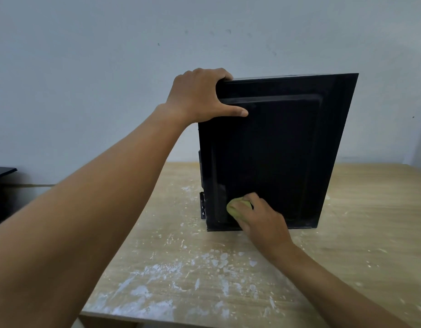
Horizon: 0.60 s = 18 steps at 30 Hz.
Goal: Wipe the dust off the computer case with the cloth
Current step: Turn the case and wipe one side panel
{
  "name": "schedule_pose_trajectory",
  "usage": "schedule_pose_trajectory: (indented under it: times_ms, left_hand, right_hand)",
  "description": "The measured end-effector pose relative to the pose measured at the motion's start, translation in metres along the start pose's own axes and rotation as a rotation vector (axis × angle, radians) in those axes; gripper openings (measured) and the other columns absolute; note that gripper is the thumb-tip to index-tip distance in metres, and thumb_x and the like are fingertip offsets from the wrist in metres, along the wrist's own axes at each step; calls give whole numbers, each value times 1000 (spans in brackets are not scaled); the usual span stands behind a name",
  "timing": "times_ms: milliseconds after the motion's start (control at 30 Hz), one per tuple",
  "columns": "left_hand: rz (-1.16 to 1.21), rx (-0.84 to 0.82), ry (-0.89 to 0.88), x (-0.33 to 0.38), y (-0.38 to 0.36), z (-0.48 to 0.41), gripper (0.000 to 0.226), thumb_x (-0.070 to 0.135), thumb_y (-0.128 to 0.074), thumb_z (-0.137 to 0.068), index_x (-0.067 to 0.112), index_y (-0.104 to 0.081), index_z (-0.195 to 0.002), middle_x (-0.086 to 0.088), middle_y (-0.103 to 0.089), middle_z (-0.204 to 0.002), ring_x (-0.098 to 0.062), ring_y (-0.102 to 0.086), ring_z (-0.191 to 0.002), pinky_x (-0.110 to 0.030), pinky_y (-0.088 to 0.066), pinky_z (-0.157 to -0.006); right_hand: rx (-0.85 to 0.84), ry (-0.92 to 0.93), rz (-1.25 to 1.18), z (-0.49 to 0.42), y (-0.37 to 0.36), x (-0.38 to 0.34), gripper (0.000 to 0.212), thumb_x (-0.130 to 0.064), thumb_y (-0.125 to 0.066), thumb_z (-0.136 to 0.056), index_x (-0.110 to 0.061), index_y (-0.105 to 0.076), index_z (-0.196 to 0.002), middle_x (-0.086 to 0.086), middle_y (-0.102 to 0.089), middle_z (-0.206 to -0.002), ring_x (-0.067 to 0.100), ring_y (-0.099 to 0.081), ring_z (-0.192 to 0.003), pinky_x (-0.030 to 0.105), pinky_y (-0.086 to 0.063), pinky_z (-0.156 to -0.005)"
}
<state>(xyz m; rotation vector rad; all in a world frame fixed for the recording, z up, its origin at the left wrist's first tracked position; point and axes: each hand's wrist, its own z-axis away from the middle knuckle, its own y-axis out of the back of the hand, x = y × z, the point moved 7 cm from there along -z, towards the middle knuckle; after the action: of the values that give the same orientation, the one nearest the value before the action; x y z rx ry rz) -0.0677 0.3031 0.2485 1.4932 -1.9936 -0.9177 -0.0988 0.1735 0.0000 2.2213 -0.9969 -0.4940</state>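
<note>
Cloth (pixel 237 207) mostly hidden under right hand (pixel 264 224); table (pixel 361 209) cut off.

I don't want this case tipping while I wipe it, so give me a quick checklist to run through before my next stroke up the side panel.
1. Left hand grips the top corner of the black box-shaped computer case: ok.
2. Right hand holds the yellow-green cloth against the lower side panel: ok.
3. Case base rests on the light wooden table: ok.
4. Panel above the cloth free of obstacles: ok.
5. Dust on the upper panel: cannot tell, the surface is too dark.
6. Table around the base clean: not ok, white specks and smears lie on it.
</note>
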Motion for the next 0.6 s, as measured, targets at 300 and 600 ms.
schedule_pose_trajectory:
  times_ms: [300, 600]
  left_hand:
    - [361, 84, 31, -20, -6, 8, 83, 77, -72, -56, 24, -66, -120, 18, -66, -107, -2, -61, -102, -29, -50, -97]
    - [363, 117, -15, -21, -10, 8, 81, 75, -73, -59, 23, -66, -120, 17, -66, -111, 1, -60, -104, -21, -47, -97]
  right_hand:
    - [215, -38, -116, -62, 58, -13, 23, -28, -66, -89, -20, -64, -111, 4, -52, -103, 16, -55, -72, 24, -44, -43]
    - [167, 37, -24, -43, 23, -25, 20, -26, -67, -90, -20, -64, -109, 3, -55, -101, 18, -57, -75, 28, -48, -39]
